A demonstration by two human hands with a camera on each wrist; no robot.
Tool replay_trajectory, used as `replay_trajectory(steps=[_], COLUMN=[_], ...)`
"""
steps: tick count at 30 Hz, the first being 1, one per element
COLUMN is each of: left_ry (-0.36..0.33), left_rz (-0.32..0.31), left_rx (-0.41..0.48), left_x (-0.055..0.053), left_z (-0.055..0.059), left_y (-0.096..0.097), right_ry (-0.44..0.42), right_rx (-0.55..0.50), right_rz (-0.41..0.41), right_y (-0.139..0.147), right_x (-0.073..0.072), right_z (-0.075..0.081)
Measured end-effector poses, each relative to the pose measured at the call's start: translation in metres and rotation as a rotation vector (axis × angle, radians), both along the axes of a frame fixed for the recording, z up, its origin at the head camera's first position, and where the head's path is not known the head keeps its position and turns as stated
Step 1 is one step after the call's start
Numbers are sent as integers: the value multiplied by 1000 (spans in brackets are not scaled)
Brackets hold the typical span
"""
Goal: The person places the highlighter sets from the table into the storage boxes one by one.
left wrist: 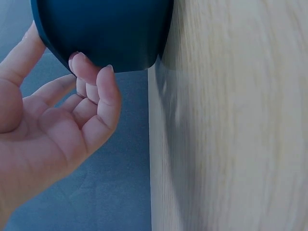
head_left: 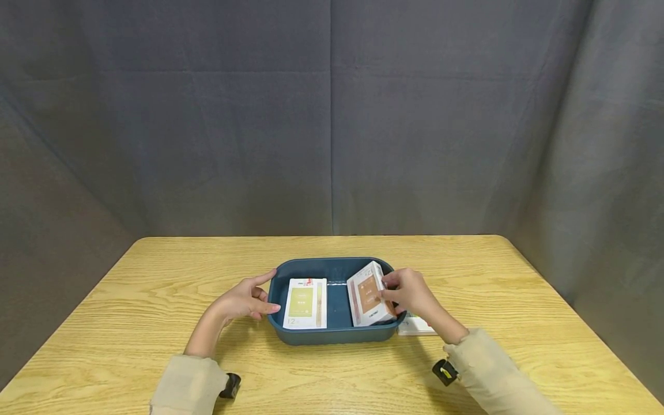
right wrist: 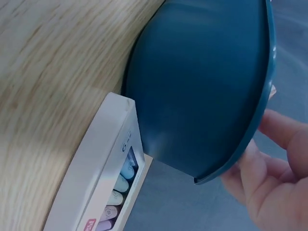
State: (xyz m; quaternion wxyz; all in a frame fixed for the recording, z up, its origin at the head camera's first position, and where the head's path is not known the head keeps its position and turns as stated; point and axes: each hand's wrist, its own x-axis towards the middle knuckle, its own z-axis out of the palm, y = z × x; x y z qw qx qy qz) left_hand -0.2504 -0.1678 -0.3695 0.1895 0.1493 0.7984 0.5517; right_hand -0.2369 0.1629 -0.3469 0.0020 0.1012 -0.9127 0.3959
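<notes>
A dark blue plastic bin (head_left: 339, 336) with rounded corners sits on the table. My left hand (head_left: 246, 300) grips its left end, the thumb over the rim and other fingers curled against the outer wall (left wrist: 106, 33). Inside, toward the left, a white box with a yellow-green panel (head_left: 305, 304) lies flat. At the right end, my right hand (head_left: 412, 293) holds a white box with an orange-brown panel (head_left: 369, 297) by its right edge. That box leans up toward the hand inside the bin. In the right wrist view, the fingers reach over the rim and the box is hidden by the wall.
Just outside the bin's right end lies a white box with a window (right wrist: 103, 168) showing several pastel-coloured pen ends; the right forearm partly covers it in the head view. Grey curtains (head_left: 332, 127) stand behind and beside the wood-grain table (head_left: 129, 346).
</notes>
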Motion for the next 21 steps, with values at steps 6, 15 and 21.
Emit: replay_trajectory(steps=[6, 15, 21], left_ry=[-1, -4, -5], left_rz=[1, -1, -13], left_rx=[1, 4, 8], left_x=[-1, -1, 0], left_z=[-1, 0, 1], left_y=[-1, -1, -2], right_ry=[24, 95, 171], right_rx=[67, 158, 256], right_rz=[33, 52, 77], right_y=[-3, -5, -10], right_x=[0, 0, -2], right_z=[1, 1, 0])
